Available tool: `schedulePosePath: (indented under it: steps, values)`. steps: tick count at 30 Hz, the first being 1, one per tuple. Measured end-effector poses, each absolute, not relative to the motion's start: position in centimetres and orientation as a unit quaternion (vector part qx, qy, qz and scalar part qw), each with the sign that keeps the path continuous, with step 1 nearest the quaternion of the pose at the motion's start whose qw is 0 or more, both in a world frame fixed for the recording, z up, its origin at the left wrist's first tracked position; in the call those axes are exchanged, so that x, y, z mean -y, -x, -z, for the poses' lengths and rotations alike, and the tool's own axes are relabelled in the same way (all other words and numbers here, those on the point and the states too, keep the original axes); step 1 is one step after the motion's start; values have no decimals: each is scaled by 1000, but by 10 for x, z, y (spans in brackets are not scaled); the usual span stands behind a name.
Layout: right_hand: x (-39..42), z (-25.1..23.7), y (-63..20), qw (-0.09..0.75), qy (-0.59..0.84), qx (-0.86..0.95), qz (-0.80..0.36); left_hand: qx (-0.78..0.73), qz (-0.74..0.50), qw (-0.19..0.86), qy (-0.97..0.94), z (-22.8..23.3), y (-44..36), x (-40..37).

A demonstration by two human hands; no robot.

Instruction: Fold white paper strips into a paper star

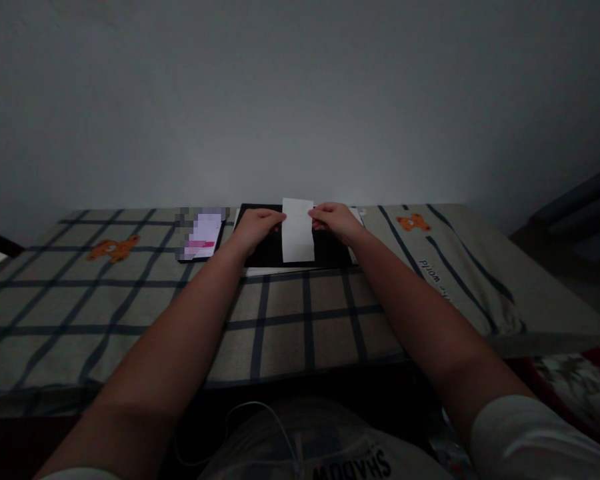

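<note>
Head view | both hands pinch flat white paper strip [298, 230] | left hand [257, 227] | right hand [335, 221] | matte black board [270, 250] beneath

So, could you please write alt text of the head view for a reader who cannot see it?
Two bare hands, left hand and right hand, hold a white folded paper strip by its edges over a flat black rectangular board. The board lies on a beige cloth with dark blue checks, beside a blurred pink-white phone.

- Lay just left of the hands: a phone [203, 237], screen lit pink and white.
- Spread beneath everything: a plaid cloth [130, 300] with orange bear prints.
- Stood behind: a bare pale wall [300, 100].
</note>
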State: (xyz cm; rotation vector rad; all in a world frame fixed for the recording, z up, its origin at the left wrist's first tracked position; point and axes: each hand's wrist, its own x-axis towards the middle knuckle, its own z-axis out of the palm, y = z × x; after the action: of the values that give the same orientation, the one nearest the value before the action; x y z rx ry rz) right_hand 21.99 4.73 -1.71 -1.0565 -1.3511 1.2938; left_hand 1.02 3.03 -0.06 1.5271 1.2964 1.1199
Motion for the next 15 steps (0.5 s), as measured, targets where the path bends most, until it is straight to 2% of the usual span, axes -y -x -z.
schedulePosePath:
  steps: [15]
  values:
    - [-48, 19, -218, 461, 434, 572, -522, -517, -460, 395, -604, 1, -11, -29]
